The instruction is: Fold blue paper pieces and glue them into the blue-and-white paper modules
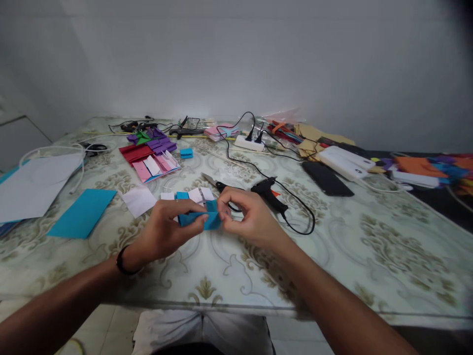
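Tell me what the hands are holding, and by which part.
Both hold a small folded blue paper: left hand pinches its left end, right hand its right end.

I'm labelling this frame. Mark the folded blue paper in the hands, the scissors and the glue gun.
folded blue paper (212, 222): head view, its lower right part.
scissors (211, 180): head view, the metal blades.
glue gun (266, 190): head view, the black body.

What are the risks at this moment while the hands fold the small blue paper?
1. The scissors lie open just behind the right hand; a finger may catch the blades.
2. The glue gun cable loops beside that hand and may snag.
3. Both hands, left hand too, pinch the blue paper; it may tear.
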Demonstrator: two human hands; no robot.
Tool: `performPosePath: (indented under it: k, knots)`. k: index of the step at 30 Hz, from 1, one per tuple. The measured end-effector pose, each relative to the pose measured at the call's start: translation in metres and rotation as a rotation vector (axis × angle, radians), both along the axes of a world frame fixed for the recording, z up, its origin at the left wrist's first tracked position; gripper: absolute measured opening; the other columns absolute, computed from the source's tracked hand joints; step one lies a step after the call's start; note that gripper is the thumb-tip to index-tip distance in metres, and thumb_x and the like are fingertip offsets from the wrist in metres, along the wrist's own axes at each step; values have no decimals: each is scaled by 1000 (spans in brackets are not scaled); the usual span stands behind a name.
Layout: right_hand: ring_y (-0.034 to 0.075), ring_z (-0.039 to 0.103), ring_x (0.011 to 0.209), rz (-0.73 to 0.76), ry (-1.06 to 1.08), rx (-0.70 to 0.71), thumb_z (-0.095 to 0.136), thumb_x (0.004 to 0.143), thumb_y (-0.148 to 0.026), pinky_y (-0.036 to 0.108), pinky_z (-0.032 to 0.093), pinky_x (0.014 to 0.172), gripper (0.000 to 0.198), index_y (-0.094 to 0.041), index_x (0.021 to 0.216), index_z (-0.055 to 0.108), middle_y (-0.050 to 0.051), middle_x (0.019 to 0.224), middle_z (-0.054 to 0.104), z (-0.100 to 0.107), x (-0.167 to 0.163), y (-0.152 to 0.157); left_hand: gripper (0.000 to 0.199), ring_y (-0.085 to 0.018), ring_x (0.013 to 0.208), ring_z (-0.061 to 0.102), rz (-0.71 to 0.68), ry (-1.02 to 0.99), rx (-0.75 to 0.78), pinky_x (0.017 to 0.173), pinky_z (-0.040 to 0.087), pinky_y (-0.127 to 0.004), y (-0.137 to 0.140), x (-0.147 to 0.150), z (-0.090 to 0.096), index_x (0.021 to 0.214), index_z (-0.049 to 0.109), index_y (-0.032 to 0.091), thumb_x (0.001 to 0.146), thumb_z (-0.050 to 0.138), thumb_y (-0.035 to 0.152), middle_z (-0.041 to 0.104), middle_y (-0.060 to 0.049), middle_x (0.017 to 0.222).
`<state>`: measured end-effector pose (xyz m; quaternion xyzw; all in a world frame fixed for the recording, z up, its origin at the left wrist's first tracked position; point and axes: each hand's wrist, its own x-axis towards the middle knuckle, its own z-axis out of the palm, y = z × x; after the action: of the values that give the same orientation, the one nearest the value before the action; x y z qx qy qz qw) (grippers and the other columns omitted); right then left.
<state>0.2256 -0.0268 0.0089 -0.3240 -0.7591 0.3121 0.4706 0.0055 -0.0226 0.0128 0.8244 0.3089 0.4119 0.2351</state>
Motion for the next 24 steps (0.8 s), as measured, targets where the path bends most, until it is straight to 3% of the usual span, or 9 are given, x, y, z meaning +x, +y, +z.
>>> performPosePath:
  k: [5, 10, 18, 24]
  knots:
    - [13, 49, 67, -39, 45, -70, 61, 71, -7, 27, 40, 65, 13, -20, 74, 59, -3, 72, 56, -2, 13, 7, 10, -9, 60, 62, 96, -28, -58, 58, 46, -18, 4, -3, 2, 81, 78, 16, 88, 73, 21, 74, 1, 70]
    - [14, 53, 71, -61, 96, -131, 67, 83, -20, 28, 43, 68, 3, -19, 84, 64, -1, 76, 59, -2, 13, 8, 12, -9, 59, 60, 177, -86, -128, 54, 43, -17, 6, -1, 4, 84, 78, 17, 89, 71, 25, 73, 3, 69]
    - [14, 55, 68, -119, 18, -100, 67, 90, -24, 28, 43, 66, 8, -19, 83, 65, -1, 75, 61, -7, -6, 1, 17, -9, 65, 57, 7, 114, -214, 61, 42, -18, 6, 2, -4, 83, 76, 15, 92, 65, 25, 70, 3, 72]
    - [14, 55, 72, -77, -53, -12, 67, 88, -17, 28, 43, 67, 4, -18, 84, 67, 0, 78, 62, -5, -9, -3, 29, -6, 59, 39, -58, 244, -219, 56, 29, -20, 5, 4, -8, 66, 60, 13, 93, 58, 22, 45, 7, 60]
